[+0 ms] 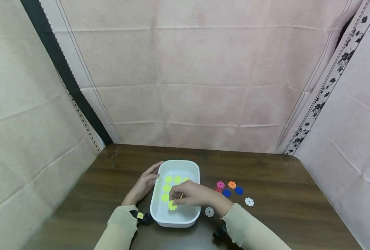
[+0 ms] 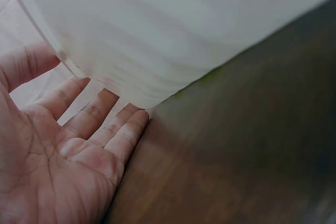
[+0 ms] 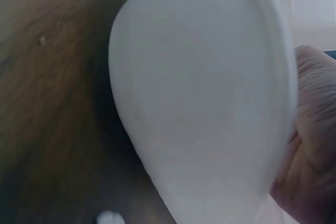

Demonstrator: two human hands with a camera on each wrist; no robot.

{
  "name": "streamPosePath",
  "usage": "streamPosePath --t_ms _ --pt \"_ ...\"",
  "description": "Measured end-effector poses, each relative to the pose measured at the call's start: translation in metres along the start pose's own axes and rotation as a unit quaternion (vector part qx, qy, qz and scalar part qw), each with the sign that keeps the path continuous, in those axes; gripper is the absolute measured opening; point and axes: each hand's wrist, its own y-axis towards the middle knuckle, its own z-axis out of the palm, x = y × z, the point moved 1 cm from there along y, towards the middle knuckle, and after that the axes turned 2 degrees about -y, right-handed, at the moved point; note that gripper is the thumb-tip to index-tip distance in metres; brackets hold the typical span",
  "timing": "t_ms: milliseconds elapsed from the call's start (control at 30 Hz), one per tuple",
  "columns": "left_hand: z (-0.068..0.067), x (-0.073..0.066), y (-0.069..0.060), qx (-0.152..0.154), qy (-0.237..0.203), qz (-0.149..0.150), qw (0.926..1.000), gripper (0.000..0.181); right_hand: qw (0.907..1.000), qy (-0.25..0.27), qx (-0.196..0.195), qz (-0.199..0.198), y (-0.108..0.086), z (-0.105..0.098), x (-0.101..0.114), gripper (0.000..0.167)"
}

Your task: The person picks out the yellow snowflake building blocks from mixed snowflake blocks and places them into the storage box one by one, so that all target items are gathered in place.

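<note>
A white rectangular plastic tub [image 1: 175, 219] stands on the table, with several yellow notched discs [image 1: 166, 188] laid out on its floor. My left hand [image 1: 146, 181] rests against the tub's left side. In the left wrist view its fingers [image 2: 92, 113] reach fairly straight to the tub's outer wall, near the bottom. Reaching over the right rim, my right hand [image 1: 189, 194] has thumb and fingers bent together inside, pinching a yellow notched disc [image 1: 172, 206] low over the tub floor. The tub's wall hides those fingertips in the right wrist view.
Right of the tub lie loose notched discs: a pink one [image 1: 220, 184], an orange one [image 1: 232, 184], blue ones [image 1: 239, 190], a partly hidden red one [image 1: 218, 190] and white ones [image 1: 249, 201]. Pale cloth [image 1: 203, 86] hangs behind the brown table [image 1: 282, 194] and along both sides.
</note>
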Motion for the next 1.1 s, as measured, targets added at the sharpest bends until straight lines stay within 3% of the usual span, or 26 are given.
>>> streamPosePath --t_ms 367,600,1100 --pt "-0.003 0.002 -0.001 0.006 -0.003 0.008 0.9999 0.058 0.9994 -0.025 0.002 0.024 0.032 0.019 -0.005 0.01" --pt "-0.002 0.001 -0.002 0.006 -0.009 0.006 0.9999 0.058 0.9983 -0.033 0.012 0.047 0.032 0.021 -0.008 0.012" --pt "0.0 0.001 -0.001 0.006 -0.008 0.007 0.9999 0.057 0.9988 -0.025 0.011 0.041 0.031 0.022 -0.007 0.013"
